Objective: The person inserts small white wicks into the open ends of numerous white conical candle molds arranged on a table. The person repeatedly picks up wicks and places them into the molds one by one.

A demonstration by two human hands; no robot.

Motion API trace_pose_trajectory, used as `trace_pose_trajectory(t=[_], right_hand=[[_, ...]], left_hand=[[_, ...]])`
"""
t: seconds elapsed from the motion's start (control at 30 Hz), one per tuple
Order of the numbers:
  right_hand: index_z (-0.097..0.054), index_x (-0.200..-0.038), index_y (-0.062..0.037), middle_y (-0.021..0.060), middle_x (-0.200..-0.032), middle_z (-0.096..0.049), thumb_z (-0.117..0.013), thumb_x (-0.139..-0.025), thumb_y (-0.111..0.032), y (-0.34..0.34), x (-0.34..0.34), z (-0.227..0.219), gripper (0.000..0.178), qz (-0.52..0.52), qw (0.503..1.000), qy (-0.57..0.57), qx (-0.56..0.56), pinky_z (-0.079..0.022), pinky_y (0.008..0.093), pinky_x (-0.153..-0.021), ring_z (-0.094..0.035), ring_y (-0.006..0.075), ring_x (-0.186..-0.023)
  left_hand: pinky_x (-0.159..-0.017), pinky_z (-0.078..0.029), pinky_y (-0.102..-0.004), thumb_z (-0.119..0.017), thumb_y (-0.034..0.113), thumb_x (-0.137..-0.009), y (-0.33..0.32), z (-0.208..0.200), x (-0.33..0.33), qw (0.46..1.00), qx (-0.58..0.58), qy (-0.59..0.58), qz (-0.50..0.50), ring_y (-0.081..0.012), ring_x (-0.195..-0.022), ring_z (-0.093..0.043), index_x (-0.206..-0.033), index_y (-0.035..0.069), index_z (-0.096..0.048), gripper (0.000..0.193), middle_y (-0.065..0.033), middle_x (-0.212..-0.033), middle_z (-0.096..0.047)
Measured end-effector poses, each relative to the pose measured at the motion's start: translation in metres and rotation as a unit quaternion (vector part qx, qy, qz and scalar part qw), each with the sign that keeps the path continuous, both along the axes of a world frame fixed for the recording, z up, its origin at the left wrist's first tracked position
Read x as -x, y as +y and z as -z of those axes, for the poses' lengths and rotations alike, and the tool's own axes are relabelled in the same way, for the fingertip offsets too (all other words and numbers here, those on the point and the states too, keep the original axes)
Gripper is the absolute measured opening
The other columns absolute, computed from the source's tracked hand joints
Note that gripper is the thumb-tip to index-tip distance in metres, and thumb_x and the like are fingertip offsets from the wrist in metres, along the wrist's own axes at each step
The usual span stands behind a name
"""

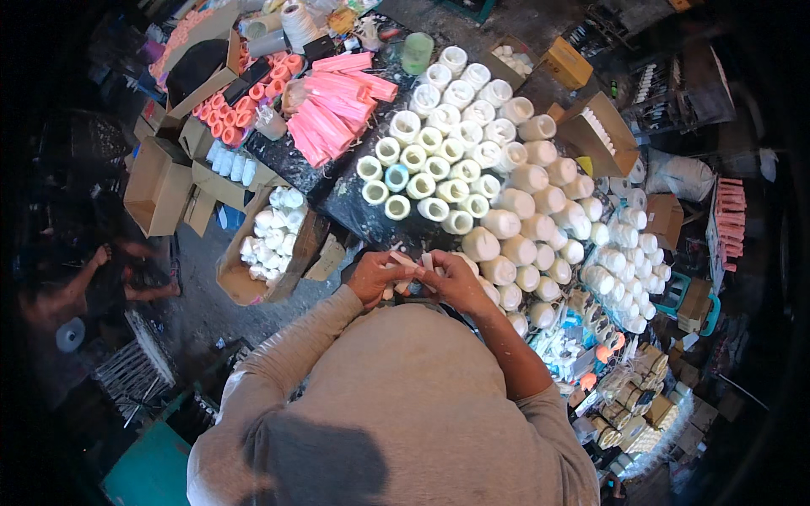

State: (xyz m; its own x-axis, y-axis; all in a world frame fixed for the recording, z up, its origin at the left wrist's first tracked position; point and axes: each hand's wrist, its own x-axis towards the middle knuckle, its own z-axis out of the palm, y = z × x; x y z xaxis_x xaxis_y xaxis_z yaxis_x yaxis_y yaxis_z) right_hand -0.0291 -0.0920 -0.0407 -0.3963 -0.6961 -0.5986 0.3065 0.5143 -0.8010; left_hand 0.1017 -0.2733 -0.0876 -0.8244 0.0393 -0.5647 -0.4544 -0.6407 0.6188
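My left hand [376, 277] is closed around some pale, strip-like pieces [403, 260], just in front of my body at the table's near edge. Close beside it, my right hand [456, 282] pinches a short white strip [428, 261] between thumb and fingers. The two hands almost touch, and what exactly the pieces are is too small to tell. Just beyond them stand several hollow cream cylinders [434, 209], open ends up, one of them with a bluish inside [396, 177]. Solid-looking white cylinders [499, 270] crowd the table right up to my right hand.
Pink bundles [325, 118] lie on the dark table [291, 160] at the far left, near orange-pink rings [228, 118]. A carton [232, 274] of white lumps stands left of my hands. Bagged white cylinders [620, 278] fill the right. Another person's arm [84, 278] shows at far left.
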Motion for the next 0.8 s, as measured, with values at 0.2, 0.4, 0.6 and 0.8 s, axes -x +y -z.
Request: trace_pose_trajectory(t=[0.2, 0.4, 0.6, 0.8], right_hand=[[-0.068, -0.095, -0.0018, 0.0055, -0.083, -0.066, -0.073, -0.097, -0.029, -0.054, -0.017, 0.040, 0.028, 0.106, 0.993, -0.048, -0.022, -0.053, 0.0339, -0.060, -0.064, 0.0157, -0.066], [-0.070, -0.099, -0.0019, 0.0114, -0.084, -0.068, -0.066, -0.099, -0.022, -0.053, -0.029, 0.076, 0.021, 0.064, 0.988, 0.107, -0.092, -0.052, 0.0367, -0.062, -0.065, 0.0214, -0.067], [-0.069, -0.094, -0.0006, 0.0081, -0.071, -0.064, -0.077, -0.089, -0.012, -0.039, -0.023, 0.066, 0.015, 0.057, 0.944, 0.325, -0.022, -0.049, 0.0360, -0.060, -0.061, 0.0194, -0.062], [-0.072, -0.102, 0.0012, 0.0212, -0.088, -0.068, -0.068, -0.092, -0.015, -0.039, -0.015, 0.043, 0.019, -0.020, 0.959, 0.277, -0.059, -0.052, 0.0442, -0.073, -0.065, 0.0341, -0.078]], left_hand=[[-0.068, -0.064, -0.0359, -0.068, 0.014, -0.101, -0.053, 0.045, -0.002, 0.990, -0.094, -0.089, -0.053, -0.0212, -0.082, -0.073, -0.104, -0.005, -0.070, 0.019, -0.0144, -0.101, -0.074], [-0.072, -0.064, -0.0399, -0.069, 0.015, -0.100, -0.058, 0.077, 0.002, 0.986, -0.080, -0.141, -0.038, -0.0229, -0.082, -0.072, -0.098, -0.001, -0.068, 0.016, -0.0130, -0.100, -0.073], [-0.076, -0.062, -0.0403, -0.070, 0.020, -0.101, -0.036, 0.092, 0.007, 0.975, -0.135, -0.163, -0.069, -0.0226, -0.095, -0.070, -0.112, 0.000, -0.067, 0.022, -0.0113, -0.109, -0.072], [-0.076, -0.062, -0.0393, -0.069, 0.022, -0.102, -0.025, 0.094, 0.010, 0.972, -0.154, -0.154, -0.089, -0.0214, -0.095, -0.070, -0.116, 0.003, -0.066, 0.024, -0.0099, -0.109, -0.071]])
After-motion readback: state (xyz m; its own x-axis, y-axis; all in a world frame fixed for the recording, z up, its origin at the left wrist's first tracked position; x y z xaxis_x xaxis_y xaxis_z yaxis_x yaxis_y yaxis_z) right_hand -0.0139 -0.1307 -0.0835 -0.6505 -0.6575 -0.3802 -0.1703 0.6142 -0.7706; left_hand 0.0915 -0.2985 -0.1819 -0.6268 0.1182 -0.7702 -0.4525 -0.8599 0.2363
